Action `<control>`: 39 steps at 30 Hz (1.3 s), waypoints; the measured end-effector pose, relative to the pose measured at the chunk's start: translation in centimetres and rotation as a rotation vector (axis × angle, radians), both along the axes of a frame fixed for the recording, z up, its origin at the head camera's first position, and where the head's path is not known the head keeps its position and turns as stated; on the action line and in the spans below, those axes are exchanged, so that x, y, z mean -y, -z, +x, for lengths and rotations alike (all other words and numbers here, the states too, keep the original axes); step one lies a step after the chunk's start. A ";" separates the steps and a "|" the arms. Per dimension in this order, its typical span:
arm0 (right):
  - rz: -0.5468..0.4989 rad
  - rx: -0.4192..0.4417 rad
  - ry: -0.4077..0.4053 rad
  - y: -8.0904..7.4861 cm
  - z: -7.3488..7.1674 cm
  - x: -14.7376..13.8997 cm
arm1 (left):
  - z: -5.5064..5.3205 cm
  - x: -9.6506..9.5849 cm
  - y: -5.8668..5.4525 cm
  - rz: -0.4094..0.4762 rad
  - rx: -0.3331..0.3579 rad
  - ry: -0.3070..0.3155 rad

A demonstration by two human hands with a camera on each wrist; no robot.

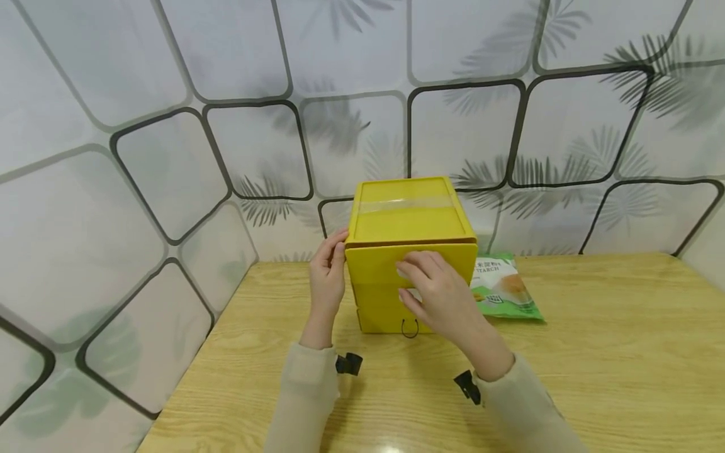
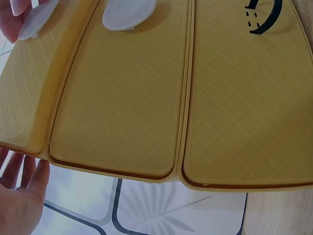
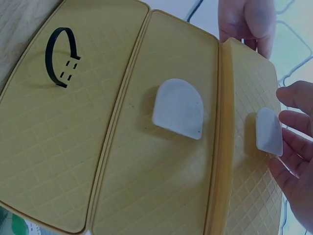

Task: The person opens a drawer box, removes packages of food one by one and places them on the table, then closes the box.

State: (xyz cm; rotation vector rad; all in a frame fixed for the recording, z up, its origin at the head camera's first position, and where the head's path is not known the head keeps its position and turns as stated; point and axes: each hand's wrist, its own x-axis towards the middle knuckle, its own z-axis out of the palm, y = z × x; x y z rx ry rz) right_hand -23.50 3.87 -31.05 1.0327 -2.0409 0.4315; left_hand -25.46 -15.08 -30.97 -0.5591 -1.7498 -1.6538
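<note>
A yellow box (image 1: 410, 220) with three stacked, lattice-patterned front panels stands in the middle of the table. Its top panel (image 3: 244, 88) juts out at an angle past the middle panel (image 2: 117, 98). On that top panel, the fingers and thumb of my right hand (image 1: 444, 299) curl about a white handle (image 3: 268, 131). My left hand (image 1: 328, 270) rests its nearly straight fingers (image 2: 36, 178) against the box's upper left side. Another white handle (image 3: 178, 107) sits on the middle panel, and a black loop (image 3: 49, 61) on the lowest one.
A green and white starch packet (image 1: 504, 286) lies right of the box, partly behind it. Clear tape (image 1: 404, 204) crosses the box's top. The wooden table (image 1: 612, 352) meets a patterned wall (image 1: 357, 145) behind the box.
</note>
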 end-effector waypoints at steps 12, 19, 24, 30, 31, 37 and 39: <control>0.022 0.010 0.011 0.4 -0.4 -0.3 | 0.0 -0.2 0.1 0.020 0.000 0.013; 0.020 0.008 0.014 0.4 -0.5 -0.4 | -0.2 -0.2 0.1 0.026 -0.001 0.022; 0.026 0.011 0.019 0.5 -0.6 -0.3 | -0.2 -0.2 0.1 0.026 -0.016 0.023; 0.019 -0.001 0.022 0.6 -0.7 -0.2 | -0.1 -0.2 0.0 0.024 -0.008 0.012; 0.019 -0.003 0.023 0.6 -0.7 -0.2 | -0.1 -0.2 0.0 0.024 -0.007 0.010; 0.009 -0.019 0.006 0.8 -0.9 -0.2 | -0.1 -0.2 0.0 0.023 -0.007 0.003; -0.002 -0.028 -0.009 0.8 -0.9 -0.2 | 0.0 -0.2 0.0 0.024 -0.007 0.004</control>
